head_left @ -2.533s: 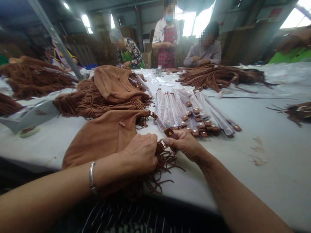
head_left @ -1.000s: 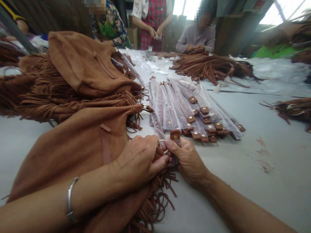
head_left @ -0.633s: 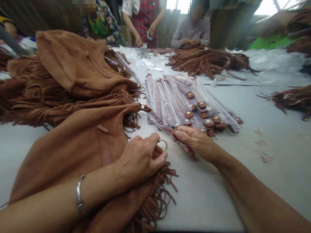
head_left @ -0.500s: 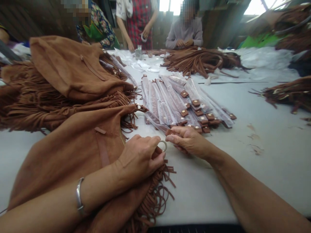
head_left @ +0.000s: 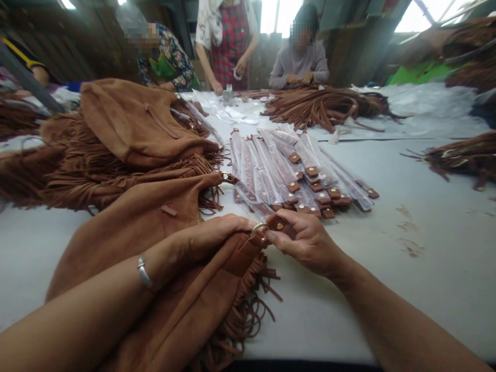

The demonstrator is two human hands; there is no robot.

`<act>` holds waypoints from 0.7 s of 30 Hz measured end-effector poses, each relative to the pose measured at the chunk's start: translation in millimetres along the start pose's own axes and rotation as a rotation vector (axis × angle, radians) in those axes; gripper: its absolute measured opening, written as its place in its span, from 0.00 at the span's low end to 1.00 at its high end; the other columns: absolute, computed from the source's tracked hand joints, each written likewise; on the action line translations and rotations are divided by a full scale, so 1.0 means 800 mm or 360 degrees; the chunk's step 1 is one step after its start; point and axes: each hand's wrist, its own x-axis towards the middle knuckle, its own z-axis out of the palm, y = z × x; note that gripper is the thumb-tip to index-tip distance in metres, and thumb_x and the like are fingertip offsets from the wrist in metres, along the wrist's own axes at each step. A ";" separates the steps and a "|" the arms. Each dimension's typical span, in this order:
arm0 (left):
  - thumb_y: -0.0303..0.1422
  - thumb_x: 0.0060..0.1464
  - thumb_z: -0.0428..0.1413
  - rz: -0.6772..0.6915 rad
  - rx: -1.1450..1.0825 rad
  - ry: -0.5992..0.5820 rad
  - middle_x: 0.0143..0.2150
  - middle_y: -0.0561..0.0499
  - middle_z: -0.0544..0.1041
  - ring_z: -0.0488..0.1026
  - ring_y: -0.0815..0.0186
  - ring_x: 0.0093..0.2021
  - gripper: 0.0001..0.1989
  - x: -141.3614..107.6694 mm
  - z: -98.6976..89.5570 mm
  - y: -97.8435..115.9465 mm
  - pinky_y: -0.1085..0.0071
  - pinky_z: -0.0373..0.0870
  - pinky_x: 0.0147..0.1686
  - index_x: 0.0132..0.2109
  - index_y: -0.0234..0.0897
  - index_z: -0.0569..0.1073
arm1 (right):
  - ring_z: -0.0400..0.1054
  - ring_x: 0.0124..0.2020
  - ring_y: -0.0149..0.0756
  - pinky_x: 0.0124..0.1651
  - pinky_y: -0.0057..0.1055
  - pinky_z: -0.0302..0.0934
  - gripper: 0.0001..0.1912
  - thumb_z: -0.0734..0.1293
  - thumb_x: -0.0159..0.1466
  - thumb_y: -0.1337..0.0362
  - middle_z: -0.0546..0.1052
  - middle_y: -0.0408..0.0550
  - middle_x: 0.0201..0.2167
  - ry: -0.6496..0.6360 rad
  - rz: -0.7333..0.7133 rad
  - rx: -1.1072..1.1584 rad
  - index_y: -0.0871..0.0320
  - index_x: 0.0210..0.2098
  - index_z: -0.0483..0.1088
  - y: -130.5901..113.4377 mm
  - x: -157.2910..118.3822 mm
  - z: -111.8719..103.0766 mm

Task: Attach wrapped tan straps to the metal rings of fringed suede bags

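Observation:
A brown suede fringed bag lies in front of me, its zip side up. My left hand is closed on the bag's near corner, beside a metal ring fixed there. Between thumb and fingers, my right hand pinches the brown strap end, which has a gold stud and touches or nearly touches the ring. The plastic-wrapped strap runs from this end to the bag's far corner, where a metal fitting joins it. My left fingertips are partly hidden behind the bag corner.
Several plastic-wrapped straps lie just beyond my hands. Another fringed bag rests at the left on more fringe. Loose brown strips are heaped farther back, with a bundle at the right. People work across the white table.
My left hand has shifted from holding up the ring to gripping the bag corner. My right hand has brought the strap end to the ring. The view has tilted slightly.

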 end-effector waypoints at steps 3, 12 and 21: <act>0.33 0.55 0.40 -0.0094 -0.0300 -0.0298 0.31 0.46 0.76 0.72 0.63 0.37 0.19 -0.003 0.006 0.013 0.64 0.67 0.43 0.32 0.34 0.74 | 0.60 0.23 0.28 0.25 0.23 0.53 0.07 0.64 0.61 0.62 0.69 0.42 0.22 -0.0004 -0.0041 -0.0032 0.60 0.30 0.69 -0.002 -0.002 -0.003; 0.36 0.56 0.42 -0.0122 -0.0412 -0.0408 0.34 0.45 0.76 0.71 0.64 0.32 0.19 0.000 0.008 0.005 0.65 0.67 0.39 0.35 0.34 0.76 | 0.60 0.23 0.27 0.27 0.22 0.52 0.07 0.62 0.63 0.64 0.69 0.41 0.23 -0.0120 -0.0171 -0.0317 0.61 0.32 0.69 0.004 -0.001 -0.009; 0.34 0.50 0.46 -0.0162 -0.0422 -0.0298 0.26 0.49 0.72 0.68 0.67 0.28 0.14 -0.006 0.019 0.001 0.69 0.66 0.34 0.26 0.34 0.72 | 0.63 0.26 0.30 0.31 0.25 0.54 0.04 0.61 0.63 0.68 0.70 0.44 0.26 -0.0185 -0.0358 -0.0607 0.60 0.34 0.67 0.004 -0.004 -0.005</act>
